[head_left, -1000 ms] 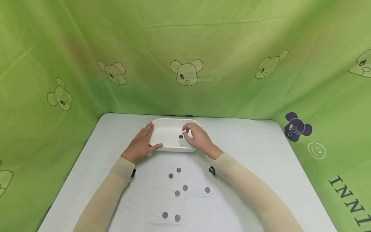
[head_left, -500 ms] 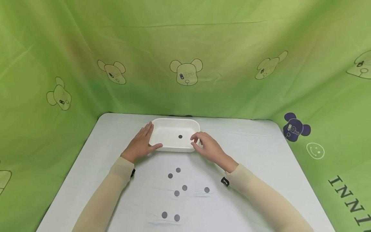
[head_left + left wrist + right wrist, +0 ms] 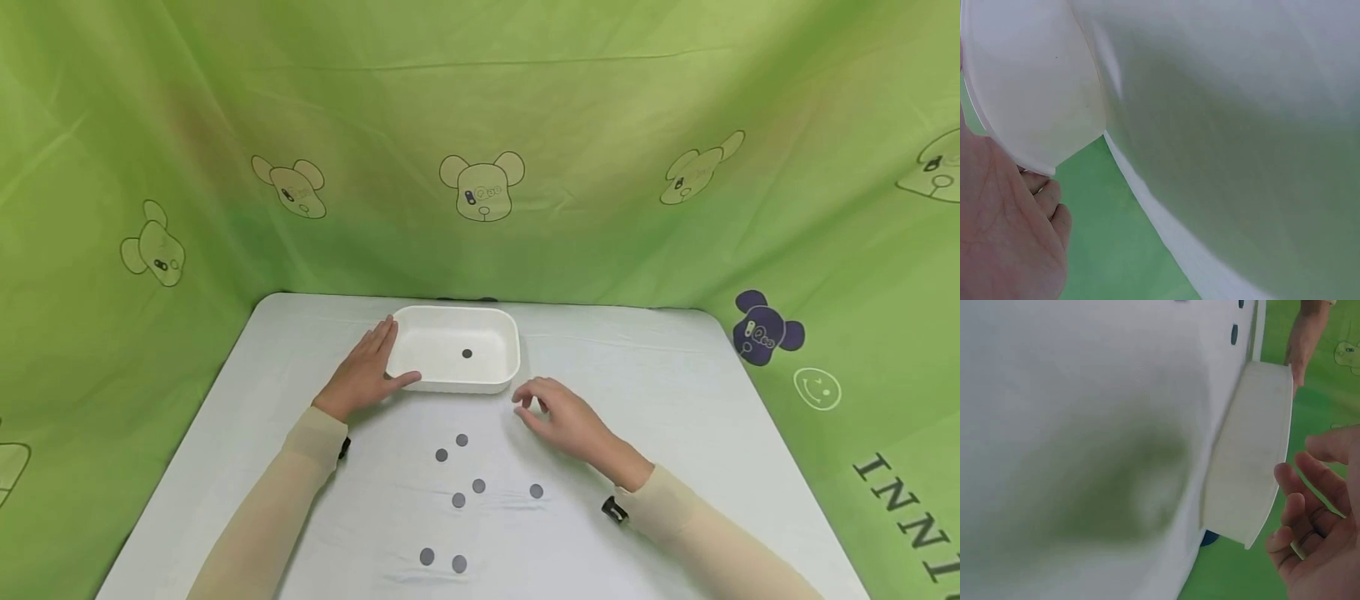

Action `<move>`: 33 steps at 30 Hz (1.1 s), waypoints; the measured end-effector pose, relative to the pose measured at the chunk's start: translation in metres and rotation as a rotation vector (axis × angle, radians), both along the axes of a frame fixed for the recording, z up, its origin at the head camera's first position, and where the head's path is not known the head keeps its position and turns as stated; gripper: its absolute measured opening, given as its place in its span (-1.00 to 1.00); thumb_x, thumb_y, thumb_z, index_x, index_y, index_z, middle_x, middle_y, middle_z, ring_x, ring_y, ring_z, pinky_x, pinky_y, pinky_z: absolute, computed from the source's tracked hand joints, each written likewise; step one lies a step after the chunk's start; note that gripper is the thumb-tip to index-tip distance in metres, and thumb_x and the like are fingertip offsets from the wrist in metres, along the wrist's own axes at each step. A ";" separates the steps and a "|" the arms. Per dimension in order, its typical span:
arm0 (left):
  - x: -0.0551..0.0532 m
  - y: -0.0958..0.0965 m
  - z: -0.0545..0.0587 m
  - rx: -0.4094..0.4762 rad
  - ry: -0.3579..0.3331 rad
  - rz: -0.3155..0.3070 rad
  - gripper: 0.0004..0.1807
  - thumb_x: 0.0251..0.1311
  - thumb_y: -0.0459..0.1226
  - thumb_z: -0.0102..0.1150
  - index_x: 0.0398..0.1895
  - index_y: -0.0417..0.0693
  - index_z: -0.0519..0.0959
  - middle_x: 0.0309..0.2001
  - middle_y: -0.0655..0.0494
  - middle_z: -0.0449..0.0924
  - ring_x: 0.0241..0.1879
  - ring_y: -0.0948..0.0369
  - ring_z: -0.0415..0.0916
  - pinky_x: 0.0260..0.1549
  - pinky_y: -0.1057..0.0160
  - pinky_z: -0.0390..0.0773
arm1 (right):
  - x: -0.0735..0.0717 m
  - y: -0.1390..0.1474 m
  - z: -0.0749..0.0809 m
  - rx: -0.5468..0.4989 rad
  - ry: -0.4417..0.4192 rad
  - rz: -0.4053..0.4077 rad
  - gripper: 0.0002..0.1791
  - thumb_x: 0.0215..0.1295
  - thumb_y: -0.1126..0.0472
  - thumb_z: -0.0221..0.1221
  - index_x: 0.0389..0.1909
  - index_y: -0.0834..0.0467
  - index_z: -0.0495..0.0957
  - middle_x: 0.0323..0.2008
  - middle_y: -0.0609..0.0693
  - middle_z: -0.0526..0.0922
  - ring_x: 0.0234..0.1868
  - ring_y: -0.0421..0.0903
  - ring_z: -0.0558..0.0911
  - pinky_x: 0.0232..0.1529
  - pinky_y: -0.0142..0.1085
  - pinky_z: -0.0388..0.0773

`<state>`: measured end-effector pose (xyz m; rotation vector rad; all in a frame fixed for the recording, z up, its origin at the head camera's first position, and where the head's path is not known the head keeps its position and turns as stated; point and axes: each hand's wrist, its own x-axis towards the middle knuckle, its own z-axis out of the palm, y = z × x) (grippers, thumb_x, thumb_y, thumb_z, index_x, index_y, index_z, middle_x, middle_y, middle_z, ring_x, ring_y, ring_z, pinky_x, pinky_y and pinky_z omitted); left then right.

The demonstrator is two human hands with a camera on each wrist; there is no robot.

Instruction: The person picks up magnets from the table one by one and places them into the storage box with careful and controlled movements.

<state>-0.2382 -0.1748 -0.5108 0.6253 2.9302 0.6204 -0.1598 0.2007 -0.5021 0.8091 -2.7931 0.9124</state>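
Beyond the left hand (image 3: 362, 372) and right hand (image 3: 566, 421) hangs a green fabric backdrop (image 3: 480, 100) printed with pale outlined bear heads (image 3: 483, 192). Well to the right of the right hand are a dark purple printed bear head (image 3: 763, 335), a round white outlined smiley face (image 3: 817, 389) and large dark slanting letters (image 3: 910, 525). Beneath both hands spreads a white cloth-covered table (image 3: 637, 354).

The white tray (image 3: 465, 387), oblong with rounded corners, stood on the surface (image 3: 637, 383) with its open side up. In it, 1 dark disc (image 3: 467, 353) lay flat, slightly right of the middle. Before it, 7 round grey discs (image 3: 478, 486) lay scattered, all apart.
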 end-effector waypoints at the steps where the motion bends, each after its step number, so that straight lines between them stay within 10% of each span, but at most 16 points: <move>1: 0.000 0.000 0.000 0.000 -0.001 0.000 0.25 0.44 0.38 0.08 0.75 -0.23 -0.26 0.77 -0.07 -0.37 0.75 0.01 -0.34 0.71 0.05 -0.26 | 0.003 0.002 -0.002 0.000 0.000 0.002 -0.87 0.44 0.26 0.39 -0.06 0.05 0.70 -0.22 -0.21 0.66 -0.22 -0.10 0.59 -0.19 -0.30 0.59; 9: -0.001 -0.001 0.001 -0.014 0.001 0.009 0.25 0.43 0.41 0.06 0.75 -0.22 -0.26 0.77 -0.06 -0.38 0.75 0.01 -0.34 0.71 0.04 -0.26 | 0.025 0.020 -0.016 -0.022 0.037 0.026 -0.87 0.39 0.30 0.42 -0.11 0.09 0.72 -0.26 -0.26 0.66 -0.25 -0.11 0.62 -0.21 -0.27 0.63; 33: 0.000 0.000 -0.003 -0.017 0.019 0.002 0.25 0.44 0.40 0.07 0.75 -0.25 -0.25 0.77 -0.09 -0.38 0.75 -0.02 -0.34 0.71 0.02 -0.24 | 0.059 0.036 -0.024 0.061 -0.227 0.174 -0.80 0.39 0.07 0.46 -0.10 -0.02 0.66 -0.29 -0.29 0.59 -0.33 -0.26 0.52 -0.33 -0.42 0.49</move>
